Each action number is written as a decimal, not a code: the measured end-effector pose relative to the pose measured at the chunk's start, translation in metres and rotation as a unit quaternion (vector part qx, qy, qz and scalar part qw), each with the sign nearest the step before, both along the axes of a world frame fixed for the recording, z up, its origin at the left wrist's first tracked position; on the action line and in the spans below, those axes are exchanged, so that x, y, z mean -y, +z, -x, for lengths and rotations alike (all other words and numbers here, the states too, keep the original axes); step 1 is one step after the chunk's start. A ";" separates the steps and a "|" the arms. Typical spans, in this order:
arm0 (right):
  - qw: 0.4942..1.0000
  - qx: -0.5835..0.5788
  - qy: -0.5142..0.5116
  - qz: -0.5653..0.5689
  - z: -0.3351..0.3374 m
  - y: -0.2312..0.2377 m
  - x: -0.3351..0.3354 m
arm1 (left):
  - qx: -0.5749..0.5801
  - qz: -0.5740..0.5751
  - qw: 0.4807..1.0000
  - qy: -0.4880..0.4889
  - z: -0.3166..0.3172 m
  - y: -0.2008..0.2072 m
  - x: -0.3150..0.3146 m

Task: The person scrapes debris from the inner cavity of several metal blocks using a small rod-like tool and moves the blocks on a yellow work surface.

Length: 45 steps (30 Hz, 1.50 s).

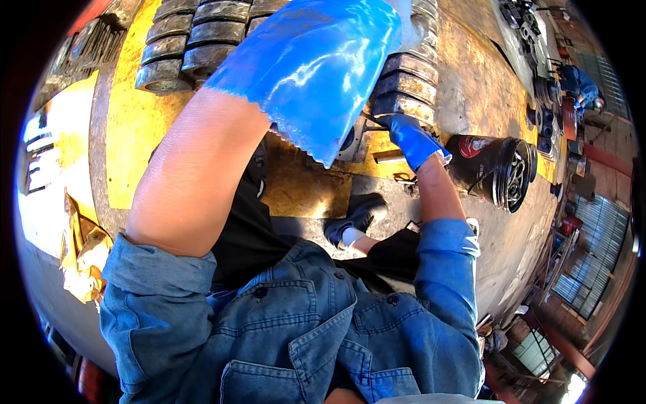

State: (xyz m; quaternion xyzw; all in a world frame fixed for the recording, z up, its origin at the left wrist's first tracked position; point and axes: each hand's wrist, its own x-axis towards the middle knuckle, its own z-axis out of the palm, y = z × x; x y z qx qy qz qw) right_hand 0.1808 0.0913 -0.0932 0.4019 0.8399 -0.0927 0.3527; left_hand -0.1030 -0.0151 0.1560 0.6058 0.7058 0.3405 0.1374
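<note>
The blue-gloved left hand (330, 54) and blue-gloved right hand (409, 138) obscure their grips; I cannot tell either. Beside the right, rusty cylindrical metal parts (404, 86) sit tightly lined up, presumably against rolling, on a worn yellow surface (464, 81).

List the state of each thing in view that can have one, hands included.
Left hand: gloved, grip not visible
Right hand: gloved, beside the round metal parts, grip unclear
Round metal parts: lined up in rows, surfaces worn
Blue gloves: worn, left cuff ragged
Sleeves: rolled up
Black bucket: uncovered, items inside
Yellow surface: stained
</note>
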 end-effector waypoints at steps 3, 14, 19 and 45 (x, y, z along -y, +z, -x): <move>1.000 -0.020 -0.013 -0.002 -0.013 -0.004 0.005 | 0.006 -0.006 1.000 0.005 -0.003 0.000 0.000; 0.996 -0.043 -0.078 0.006 -0.069 -0.042 -0.014 | -0.011 0.067 0.998 -0.016 -0.006 0.004 -0.007; 0.991 -0.079 -0.105 0.035 -0.066 -0.040 -0.009 | -0.046 0.081 0.996 -0.008 -0.006 0.004 -0.006; 0.975 -0.131 -0.172 -0.053 -0.008 -0.021 -0.017 | -0.079 0.026 0.996 -0.039 -0.019 -0.007 -0.005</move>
